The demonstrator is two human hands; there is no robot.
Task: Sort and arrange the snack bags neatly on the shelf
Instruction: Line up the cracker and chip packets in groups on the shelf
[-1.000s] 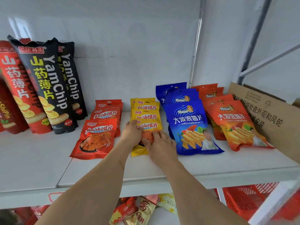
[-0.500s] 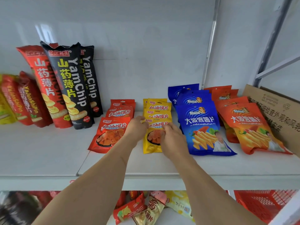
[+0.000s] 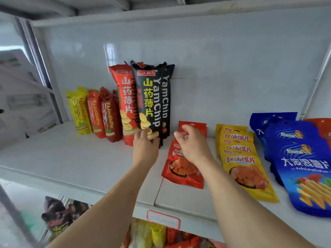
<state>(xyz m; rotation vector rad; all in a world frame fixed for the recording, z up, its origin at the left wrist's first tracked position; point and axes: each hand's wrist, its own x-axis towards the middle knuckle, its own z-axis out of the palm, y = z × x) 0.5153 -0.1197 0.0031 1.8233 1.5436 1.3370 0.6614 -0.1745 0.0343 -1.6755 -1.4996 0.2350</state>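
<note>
Tall black YamChip bags (image 3: 152,97) and a tall red one (image 3: 125,97) stand against the back wall of the white shelf (image 3: 86,158). My left hand (image 3: 146,145) reaches to the foot of the front black bag and its fingertips touch it. Just right of them lies a row of flat red snack bags (image 3: 182,173). My right hand (image 3: 193,145) hovers over that row with loosely curled fingers, holding nothing. Further right lie overlapped yellow bags (image 3: 240,158) and blue chip bags (image 3: 304,158).
Smaller yellow (image 3: 78,111) and red (image 3: 101,113) yam bags stand at the left by the shelf post. An orange bag (image 3: 325,126) peeks in at the right edge. Loose snack bags (image 3: 59,215) lie on the shelf below, under a price label holder (image 3: 163,217).
Both hands left the yellow bags and moved left: the left to the black YamChip bag, the right over the red bags. The view swung left and closer.
</note>
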